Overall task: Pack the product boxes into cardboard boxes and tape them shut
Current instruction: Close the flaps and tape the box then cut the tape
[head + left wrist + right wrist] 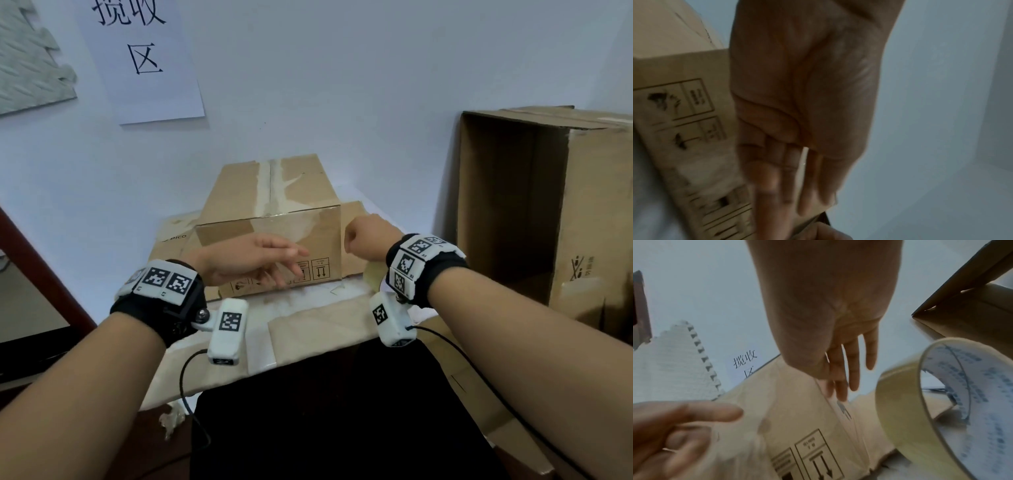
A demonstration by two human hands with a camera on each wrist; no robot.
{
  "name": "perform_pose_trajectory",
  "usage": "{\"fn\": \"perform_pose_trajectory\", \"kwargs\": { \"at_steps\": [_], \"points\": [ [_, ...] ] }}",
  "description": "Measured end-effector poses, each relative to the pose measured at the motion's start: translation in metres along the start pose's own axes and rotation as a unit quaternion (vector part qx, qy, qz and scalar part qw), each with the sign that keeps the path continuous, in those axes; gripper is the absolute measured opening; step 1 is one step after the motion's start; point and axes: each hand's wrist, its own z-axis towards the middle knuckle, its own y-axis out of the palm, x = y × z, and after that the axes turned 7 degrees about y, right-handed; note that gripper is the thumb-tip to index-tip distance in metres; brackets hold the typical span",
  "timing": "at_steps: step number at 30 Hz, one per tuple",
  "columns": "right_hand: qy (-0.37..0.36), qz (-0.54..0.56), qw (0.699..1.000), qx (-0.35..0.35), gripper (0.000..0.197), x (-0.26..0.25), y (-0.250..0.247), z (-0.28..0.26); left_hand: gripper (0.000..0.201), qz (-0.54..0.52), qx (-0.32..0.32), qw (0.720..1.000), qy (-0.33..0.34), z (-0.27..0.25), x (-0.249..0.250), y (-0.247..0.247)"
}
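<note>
A closed brown cardboard box (274,192), with old tape marks along its top seam, sits on the table against the wall. My left hand (260,260) hovers open in front of its printed front face (684,113), fingers straight. My right hand (370,240) is at the box's right front corner. In the right wrist view its straight fingers (840,386) lie against the box's right side (859,426). A roll of clear packing tape (900,402) stands close under my right wrist, and a pale edge of the roll (372,275) shows in the head view. What holds the roll is hidden.
A large empty cardboard box (548,205) stands on its side at the right, its opening facing left. Flattened cardboard (308,325) covers the table under the closed box. A paper sign (144,58) and a foam mat piece (30,58) hang on the wall.
</note>
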Motion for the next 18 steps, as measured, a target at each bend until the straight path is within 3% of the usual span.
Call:
{"fn": "perform_pose_trajectory", "kwargs": {
  "at_steps": [2,4,6,7,9,13,16,18],
  "points": [
    [-0.010,0.094,0.992,0.078,0.028,-0.005,-0.011,-0.003,0.027,-0.026,0.085,0.992,0.085,-0.005,0.010,-0.006],
    [-0.035,0.186,0.968,0.168,0.031,-0.011,-0.020,-0.005,0.024,-0.021,0.232,0.959,0.163,-0.006,0.017,-0.015],
    [-0.066,0.252,0.942,0.211,0.031,-0.016,-0.025,-0.001,0.023,0.055,0.353,0.915,0.186,-0.005,0.020,-0.025],
    [-0.081,0.261,0.939,0.211,0.031,-0.021,-0.027,0.000,0.023,0.114,0.378,0.901,0.181,-0.004,0.020,-0.029],
    [-0.117,0.238,0.944,0.196,0.029,-0.033,-0.025,0.004,0.025,0.229,0.362,0.891,0.149,-0.002,0.016,-0.036],
    [-0.178,0.134,0.967,0.124,0.027,-0.059,-0.016,0.023,0.032,0.360,0.261,0.887,0.123,0.008,0.004,-0.043],
    [-0.153,-0.039,0.985,0.070,0.042,-0.067,-0.012,0.036,0.043,0.442,0.221,0.860,0.124,0.018,-0.001,-0.046],
    [-0.120,-0.048,0.991,0.043,0.046,-0.067,-0.008,0.039,0.056,0.501,0.213,0.830,0.116,0.025,-0.004,-0.048]
  ]
}}
